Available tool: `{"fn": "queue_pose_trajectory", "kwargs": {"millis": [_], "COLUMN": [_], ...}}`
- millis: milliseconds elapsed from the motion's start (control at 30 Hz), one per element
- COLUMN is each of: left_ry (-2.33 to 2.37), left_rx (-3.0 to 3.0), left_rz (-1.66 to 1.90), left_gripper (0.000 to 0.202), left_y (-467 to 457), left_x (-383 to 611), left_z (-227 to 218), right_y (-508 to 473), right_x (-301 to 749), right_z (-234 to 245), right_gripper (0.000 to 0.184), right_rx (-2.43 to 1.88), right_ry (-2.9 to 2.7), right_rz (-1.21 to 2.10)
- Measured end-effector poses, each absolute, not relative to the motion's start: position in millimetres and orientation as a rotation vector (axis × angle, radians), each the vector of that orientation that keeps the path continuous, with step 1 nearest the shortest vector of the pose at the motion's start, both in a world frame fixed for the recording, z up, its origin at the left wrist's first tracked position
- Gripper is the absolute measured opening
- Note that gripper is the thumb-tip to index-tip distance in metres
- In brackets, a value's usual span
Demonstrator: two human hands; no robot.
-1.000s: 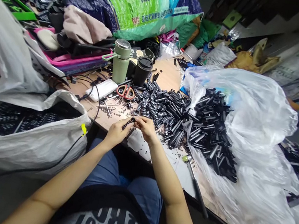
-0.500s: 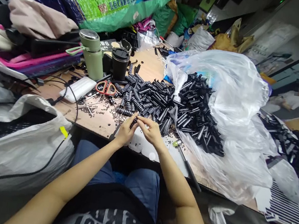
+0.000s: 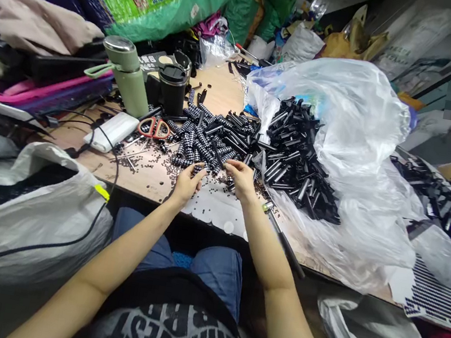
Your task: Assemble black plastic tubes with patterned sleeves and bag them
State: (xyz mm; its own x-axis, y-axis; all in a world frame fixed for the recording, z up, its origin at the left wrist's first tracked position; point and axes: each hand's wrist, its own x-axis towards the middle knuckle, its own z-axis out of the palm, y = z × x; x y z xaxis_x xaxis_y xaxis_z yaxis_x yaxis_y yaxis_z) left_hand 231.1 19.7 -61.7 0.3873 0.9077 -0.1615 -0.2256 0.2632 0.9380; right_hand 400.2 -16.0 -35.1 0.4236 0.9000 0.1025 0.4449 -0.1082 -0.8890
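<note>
My left hand (image 3: 187,184) rests at the table's near edge with its fingers curled around a small black studded piece. My right hand (image 3: 242,178) is a little to the right, pinching a thin black rod (image 3: 217,155) that points up and left toward the heap. Just beyond both hands lies a heap of black studded strips (image 3: 202,141). To its right a big pile of plain black tubes (image 3: 296,157) spills out of a clear plastic bag (image 3: 355,132). Small black beads (image 3: 153,164) are scattered over the wooden table (image 3: 150,180).
Red-handled scissors (image 3: 154,128), a white power bank (image 3: 111,131), a green flask (image 3: 127,74) and a black cup (image 3: 174,88) stand at the back left. A white bag (image 3: 31,207) of strips sits at my left. A screwdriver (image 3: 281,236) lies by my right forearm.
My hands were together on one small piece at the table edge. Now they have parted, and the right hand has reached toward the heap and pinches a thin rod. The view shifted right.
</note>
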Motion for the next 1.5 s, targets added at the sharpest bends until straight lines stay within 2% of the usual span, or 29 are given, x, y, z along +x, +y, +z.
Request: {"fn": "queue_pose_trajectory", "kwargs": {"millis": [100, 167, 233, 300, 333, 367, 400, 533, 700, 767, 967, 1067, 1233, 1367, 1433, 1500], "left_ry": [0.768, 0.758, 0.792, 0.811, 0.804, 0.803, 0.817, 0.942, 0.957, 0.984, 1.011, 1.003, 0.904, 0.762, 0.758, 0.768], "left_rx": [0.891, 0.871, 0.948, 1.097, 1.186, 1.274, 1.357, 1.659, 1.734, 1.634, 1.496, 1.39, 1.186, 1.103, 1.067, 1.039], "left_rz": [0.851, 0.843, 0.832, 0.837, 0.856, 0.884, 0.914, 0.951, 0.974, 1.01, 0.958, 0.931, 0.719, 0.575, 0.569, 0.574], "left_gripper": [0.05, 0.043, 0.038, 0.033, 0.03, 0.028, 0.025, 0.022, 0.022, 0.026, 0.026, 0.027, 0.041, 0.044, 0.042, 0.043], "left_y": [19.5, 15.2, 8.6, 2.0, -0.5, -2.1, -2.9, -0.3, 0.3, -1.9, -12.0, -16.3, -26.6, -34.8, -36.6, -37.5], "left_x": [239.6, 242.1, 242.5, 242.4, 242.4, 242.5, 242.7, 241.8, 240.4, 239.8, 233.2, 230.2, 231.2, 236.5, 238.9, 240.3], "left_z": [-50.6, -44.8, -42.4, -45.3, -49.0, -54.0, -60.1, -84.2, -91.3, -89.9, -89.4, -86.5, -67.7, -48.7, -42.9, -40.3], "right_y": [-56.6, -78.5, -91.9, -96.2, -96.0, -95.4, -95.0, -109.5, -143.9, -147.6, -138.5, -136.1, -136.9, -141.1, -143.0, -143.8], "right_x": [379.4, 370.9, 370.5, 377.5, 382.3, 387.0, 390.8, 388.9, 371.2, 370.5, 379.8, 386.1, 388.2, 376.2, 371.8, 371.7], "right_z": [-43.1, -40.5, -30.9, -19.1, -14.7, -12.2, -12.3, -35.4, -73.4, -80.4, -74.7, -68.4, -57.7, -45.7, -38.3, -31.0], "right_gripper": [0.033, 0.041, 0.061, 0.092, 0.102, 0.104, 0.099, 0.057, 0.028, 0.023, 0.029, 0.019, 0.023, 0.042, 0.054, 0.081], "right_rx": [-1.505, -1.42, -1.485, -1.602, -1.665, -1.727, -1.784, -1.927, -2.083, -2.172, -2.312, -2.259, -2.088, -1.727, -1.678, -1.71], "right_ry": [-0.985, -0.934, -1.11, -1.403, -1.543, -1.658, -1.745, -1.821, -1.859, -1.837, -1.533, -1.439, -1.38, -1.173, -1.139, -1.274], "right_rz": [0.995, 1.111, 0.951, 0.679, 0.566, 0.485, 0.434, 0.261, 0.051, 0.021, -0.137, 0.062, 0.352, 0.917, 0.86, 0.607]}}
